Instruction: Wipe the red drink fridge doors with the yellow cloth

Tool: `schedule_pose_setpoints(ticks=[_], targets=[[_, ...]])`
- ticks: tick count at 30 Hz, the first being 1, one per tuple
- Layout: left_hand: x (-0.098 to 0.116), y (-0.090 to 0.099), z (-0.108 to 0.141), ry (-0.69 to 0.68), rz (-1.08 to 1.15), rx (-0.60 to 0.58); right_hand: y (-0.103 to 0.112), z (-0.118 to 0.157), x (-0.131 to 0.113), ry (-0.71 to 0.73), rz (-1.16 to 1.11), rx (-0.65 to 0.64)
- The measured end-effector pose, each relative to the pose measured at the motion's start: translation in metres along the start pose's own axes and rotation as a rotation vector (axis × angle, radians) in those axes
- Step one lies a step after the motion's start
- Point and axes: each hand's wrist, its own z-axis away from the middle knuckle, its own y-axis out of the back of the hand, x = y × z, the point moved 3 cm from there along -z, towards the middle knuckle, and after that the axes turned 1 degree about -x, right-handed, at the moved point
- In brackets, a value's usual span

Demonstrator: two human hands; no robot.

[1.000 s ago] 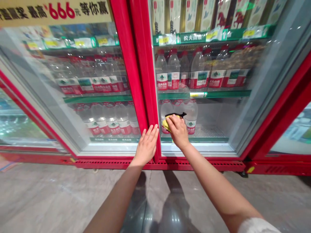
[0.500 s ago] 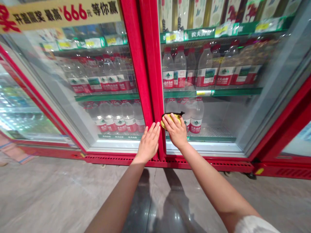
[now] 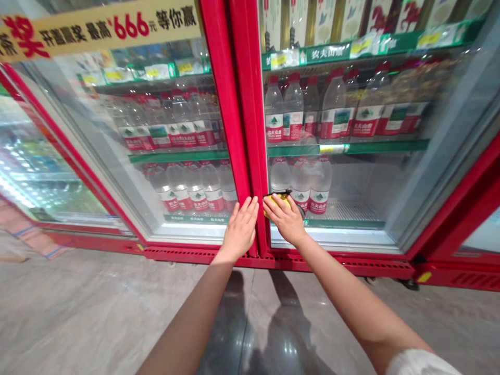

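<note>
My right hand [image 3: 286,221] presses a yellow cloth [image 3: 269,209] with a black edge against the right glass door [image 3: 351,182], close to its red frame [image 3: 253,130]. The fingers lie over the cloth and cover most of it. My left hand [image 3: 241,229] rests with its fingers stretched out on the red frame between the two doors, and nothing shows in it. Behind the glass by my right hand stand water bottles [image 3: 319,190] with red and white labels on the bottom shelf.
Behind the left glass door [image 3: 148,226] stand more bottles [image 3: 197,192]. A yellow banner [image 3: 97,31] crosses its upper part. Red vented base panels [image 3: 351,267] run along the grey floor [image 3: 97,312]. Other coolers [image 3: 50,172] stand on both sides.
My right hand has slid the cloth slightly down the glass. My left hand stays on the frame. The view has shifted a little, so the cooler appears further right.
</note>
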Motion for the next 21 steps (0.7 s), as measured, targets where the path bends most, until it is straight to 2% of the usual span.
schedule_pose_setpoints(ticks=[3, 5, 7, 9, 11, 13, 15, 17, 21], targets=[[-0.002, 0.003, 0.0, 0.018, 0.005, -0.006, 0.001, 0.006, -0.001, 0.098, 0.006, -0.007], [-0.002, 0.005, -0.001, 0.03, 0.002, 0.004, 0.008, -0.007, 0.006, 0.016, 0.001, 0.032], [0.0, 0.007, -0.003, 0.041, -0.002, 0.02, 0.021, -0.026, 0.015, -0.137, -0.024, 0.122], [0.001, 0.008, -0.003, 0.048, -0.007, 0.034, 0.034, -0.041, 0.019, -0.214, -0.054, 0.22], [-0.001, 0.008, -0.002, 0.064, -0.018, 0.045, 0.042, -0.047, 0.013, -0.134, -0.06, 0.253], [-0.004, 0.009, -0.001, 0.091, -0.032, 0.052, 0.043, -0.045, 0.002, 0.016, -0.039, 0.202], [-0.008, 0.009, 0.001, 0.117, -0.038, 0.057, 0.039, -0.046, -0.006, 0.105, -0.006, 0.133], [-0.012, 0.01, 0.0, 0.135, -0.034, 0.072, 0.038, -0.058, -0.004, 0.107, 0.017, 0.108], [-0.013, 0.011, -0.007, 0.167, -0.023, 0.132, 0.046, -0.097, 0.012, 0.051, 0.027, 0.149]])
